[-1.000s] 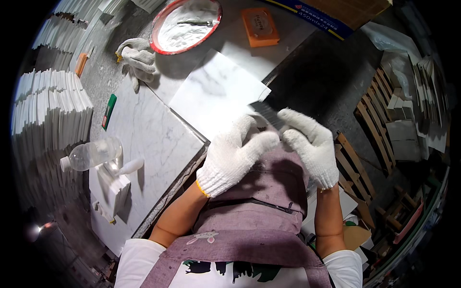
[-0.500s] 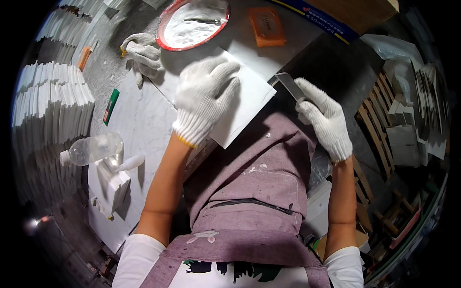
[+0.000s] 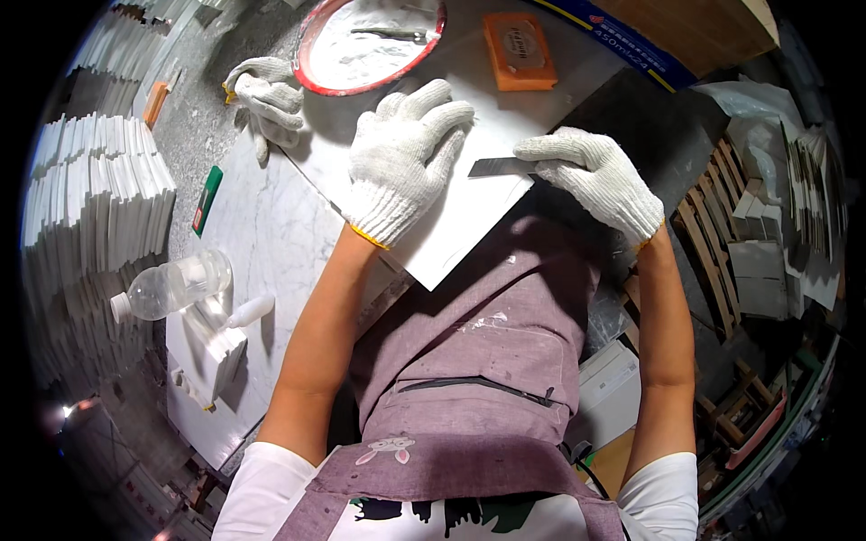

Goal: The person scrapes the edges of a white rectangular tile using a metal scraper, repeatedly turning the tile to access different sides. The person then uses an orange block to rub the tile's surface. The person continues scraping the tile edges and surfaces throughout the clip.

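Observation:
My left hand (image 3: 403, 149), in a white knitted glove, rests spread on a white square tile (image 3: 451, 221), fingers stretched toward the far side. My right hand (image 3: 591, 176), gloved alike, is closed round one end of a flat grey metal blade (image 3: 494, 168). The blade's free end points left over the tile, near its right corner; whether it touches the surface I cannot tell. The tile's near corner juts out over the table's edge, above my mauve apron (image 3: 487, 334).
Beyond the tile are a red-rimmed bowl of white paste (image 3: 370, 41) and an orange block (image 3: 519, 51). Spare gloves (image 3: 266, 99), a green box (image 3: 207, 200) and a clear bottle (image 3: 180, 284) lie on the left. Tile stacks (image 3: 99, 194) stand farther left; a cardboard box (image 3: 686, 32) is far right.
My right hand has moved left, bringing the blade from beside the tile to over it and turning it nearly level. My left hand and the tile have shifted slightly right.

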The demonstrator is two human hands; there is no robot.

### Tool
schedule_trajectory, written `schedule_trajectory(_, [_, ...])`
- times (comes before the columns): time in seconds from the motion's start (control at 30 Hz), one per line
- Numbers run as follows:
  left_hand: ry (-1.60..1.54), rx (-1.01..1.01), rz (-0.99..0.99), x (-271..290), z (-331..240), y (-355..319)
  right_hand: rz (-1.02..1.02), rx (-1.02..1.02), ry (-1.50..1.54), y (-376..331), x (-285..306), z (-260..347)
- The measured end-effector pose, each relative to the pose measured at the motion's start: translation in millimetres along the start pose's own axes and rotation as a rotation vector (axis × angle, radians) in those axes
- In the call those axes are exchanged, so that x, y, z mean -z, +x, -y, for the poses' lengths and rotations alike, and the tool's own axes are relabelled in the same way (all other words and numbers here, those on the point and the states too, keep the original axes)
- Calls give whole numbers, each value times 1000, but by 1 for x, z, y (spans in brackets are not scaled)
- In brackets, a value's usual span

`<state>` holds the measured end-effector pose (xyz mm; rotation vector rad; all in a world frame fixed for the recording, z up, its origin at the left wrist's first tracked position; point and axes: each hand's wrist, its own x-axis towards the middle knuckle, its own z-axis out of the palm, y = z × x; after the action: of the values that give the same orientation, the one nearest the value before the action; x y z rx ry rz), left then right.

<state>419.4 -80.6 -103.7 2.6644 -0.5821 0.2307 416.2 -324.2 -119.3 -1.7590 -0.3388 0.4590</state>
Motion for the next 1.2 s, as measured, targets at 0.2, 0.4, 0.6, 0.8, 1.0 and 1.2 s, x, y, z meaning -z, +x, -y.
schedule_trajectory(0.2, [6, 0, -30, -4, 1, 0, 11, 32, -136, 10, -3, 9])
schedule_trajectory(0.4, [-12, 9, -14, -1, 0, 2, -31, 69, -248, -3, -7, 8])
schedule_trajectory(0.6, [4, 7, -17, -2, 0, 2, -105, 122, -334, -6, -11, 11])
schedule_trajectory(0.8, [-1, -10, -35, -2, 1, 2, -182, 150, -281, -12, -18, 3])
schedule_trajectory(1.0, [12, 0, -44, -5, 2, 1, -225, 106, -380, -18, -23, 11])
schedule_trajectory(1.2, [6, -21, -62, -5, 2, 1, -285, 96, -321, -25, -33, 8])
